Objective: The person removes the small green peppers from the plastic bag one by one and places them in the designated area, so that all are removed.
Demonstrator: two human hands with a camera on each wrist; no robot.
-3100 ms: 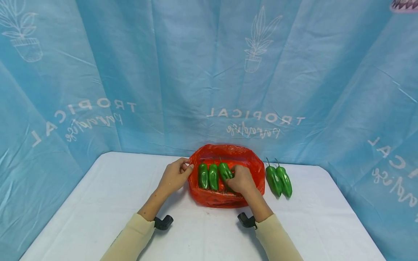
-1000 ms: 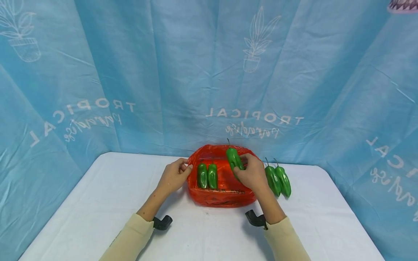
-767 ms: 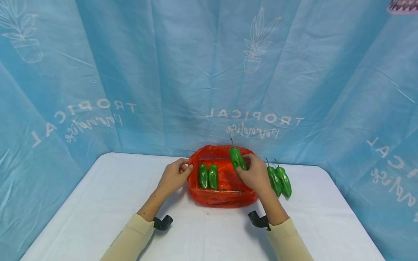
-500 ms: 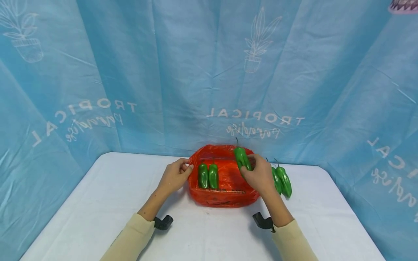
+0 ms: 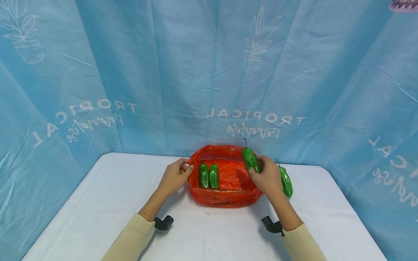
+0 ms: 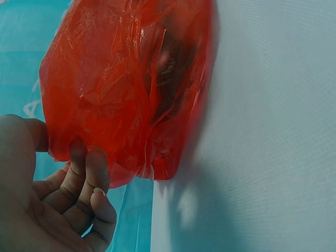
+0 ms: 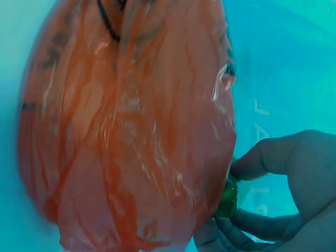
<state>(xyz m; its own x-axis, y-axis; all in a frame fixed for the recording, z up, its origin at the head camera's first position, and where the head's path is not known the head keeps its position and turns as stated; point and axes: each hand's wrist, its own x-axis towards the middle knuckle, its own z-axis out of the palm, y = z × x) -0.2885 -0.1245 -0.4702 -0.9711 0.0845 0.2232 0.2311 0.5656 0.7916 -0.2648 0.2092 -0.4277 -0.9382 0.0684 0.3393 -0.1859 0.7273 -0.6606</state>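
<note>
My left hand (image 5: pixel 175 176) pinches the left rim of a red plastic bag (image 5: pixel 225 200) between thumb and fingers, which the left wrist view shows close up at the bag's edge (image 6: pixel 79 110). Two glossy green chili peppers lie side by side inside the bag, the left one (image 5: pixel 204 176) beside the right one (image 5: pixel 213 176). Raised at the bag's right rim, a third chili pepper (image 5: pixel 250 159) is gripped by my right hand (image 5: pixel 268 177), stem pointing up and away. In the right wrist view only the end of that pepper (image 7: pixel 227 199) shows past the bag.
To the right of the bag another chili pepper (image 5: pixel 286 182) lies on the white-covered table (image 5: pixel 209 235); my right hand hides its neighbour. A blue printed curtain (image 5: pixel 183 72) rises behind and along the sides. Dark wrist cameras (image 5: pixel 164 222) stick out below both hands.
My right hand has lifted the third chili pepper from inside the bag and carried it right to the bag's right side, covering a pepper on the table. The left hand stays put.
</note>
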